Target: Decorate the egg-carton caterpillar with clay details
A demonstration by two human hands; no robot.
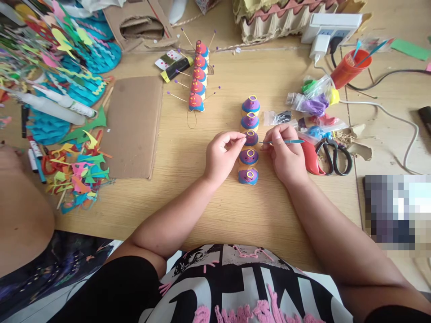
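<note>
An egg-carton caterpillar (248, 157), painted purple over blue with yellow rings on top and small faces, stands on the table between my hands. My right hand (286, 154) is closed around a thin blue modelling tool (293, 141), its narrow tip pointing left at the middle bump. On the other side, my left hand (224, 154) pinches thumb and forefinger together right at that bump's left edge; anything between the fingertips is too small to make out. Farther back stands a red and blue egg-carton caterpillar (198, 80) with purple-tipped sticks along its sides.
Bagged coloured clay (314, 103), black-handled scissors (332, 157) and a red cup (350, 67) lie or stand at right, near a power strip (332, 27) with cables. Cardboard (131, 125), paper scraps (81, 172) and another person's arm (23, 215) are at left.
</note>
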